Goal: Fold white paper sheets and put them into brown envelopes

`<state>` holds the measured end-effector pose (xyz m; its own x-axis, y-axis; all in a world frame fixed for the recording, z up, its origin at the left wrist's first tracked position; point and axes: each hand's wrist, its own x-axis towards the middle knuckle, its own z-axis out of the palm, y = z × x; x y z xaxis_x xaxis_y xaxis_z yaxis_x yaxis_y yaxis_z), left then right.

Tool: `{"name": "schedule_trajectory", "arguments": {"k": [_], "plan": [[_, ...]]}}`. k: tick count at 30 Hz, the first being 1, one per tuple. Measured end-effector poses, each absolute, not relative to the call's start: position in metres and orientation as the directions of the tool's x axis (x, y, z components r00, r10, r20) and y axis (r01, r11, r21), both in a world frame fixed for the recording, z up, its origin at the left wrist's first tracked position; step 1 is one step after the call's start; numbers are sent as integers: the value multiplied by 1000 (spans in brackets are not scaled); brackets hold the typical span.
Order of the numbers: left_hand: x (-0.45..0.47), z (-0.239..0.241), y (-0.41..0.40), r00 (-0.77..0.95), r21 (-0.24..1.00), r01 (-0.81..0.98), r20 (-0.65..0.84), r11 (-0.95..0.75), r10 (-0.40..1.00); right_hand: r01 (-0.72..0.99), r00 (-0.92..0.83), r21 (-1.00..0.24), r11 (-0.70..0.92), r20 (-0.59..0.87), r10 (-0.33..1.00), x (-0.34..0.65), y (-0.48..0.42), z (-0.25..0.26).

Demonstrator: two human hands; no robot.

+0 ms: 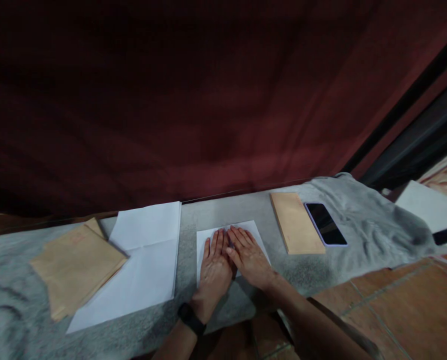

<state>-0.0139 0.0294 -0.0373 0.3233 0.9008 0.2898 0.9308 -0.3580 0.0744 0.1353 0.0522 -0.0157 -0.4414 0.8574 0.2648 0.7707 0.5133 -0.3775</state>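
A small white sheet of paper (246,231) lies on the grey cloth-covered table (216,210) in front of me. My left hand (214,272) rests flat on it, fingers stretched out and held together; a black band sits on that wrist. My right hand (250,257) lies flat beside it on the same sheet, fingers extended, its fingertips touching those of the left hand. Neither hand grips anything.
A stack of white sheets (144,260) lies to the left, with brown envelopes (75,265) further left. To the right lie a brown envelope (296,222) and a dark phone (325,224). A dark red curtain (171,100) hangs behind. Tiled floor (396,310) shows at lower right.
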Motion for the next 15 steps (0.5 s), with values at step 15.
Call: {"name": "schedule_trajectory", "arguments": {"k": [15], "plan": [[-35, -42, 28, 160, 160, 962, 319, -219, 934, 891, -309, -216, 399, 355, 882, 142, 51, -46]]}}
